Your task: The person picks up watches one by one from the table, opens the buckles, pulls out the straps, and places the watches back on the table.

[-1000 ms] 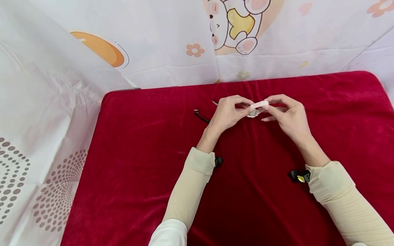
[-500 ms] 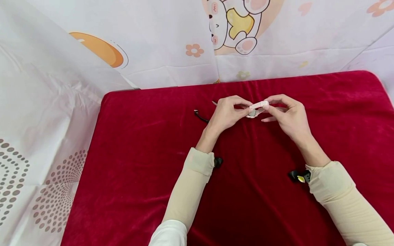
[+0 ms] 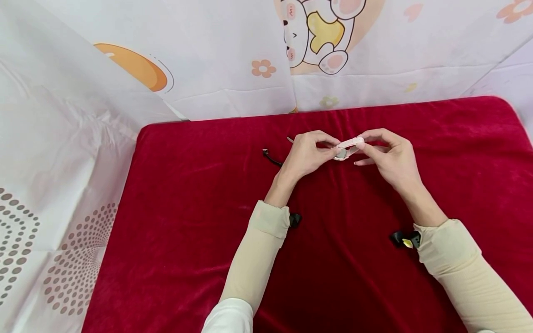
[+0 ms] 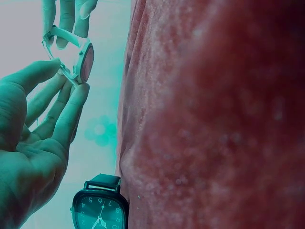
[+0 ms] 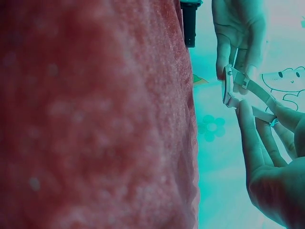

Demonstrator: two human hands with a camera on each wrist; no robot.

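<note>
A small pale wristwatch (image 3: 344,149) is held just above the red velvet cloth (image 3: 200,208), between both hands. My left hand (image 3: 330,148) pinches its left side, and in the left wrist view the fingers (image 4: 71,102) close on the case (image 4: 85,59). My right hand (image 3: 362,144) pinches the strap on the right side. In the right wrist view the watch (image 5: 229,86) stands edge-on with its strap (image 5: 259,98) running into my right fingers (image 5: 250,138).
A black wristwatch (image 4: 100,210) lies on the cloth behind my left hand; only its strap end (image 3: 270,157) shows in the head view. White printed sheets (image 3: 216,69) hang behind and to the left of the cloth.
</note>
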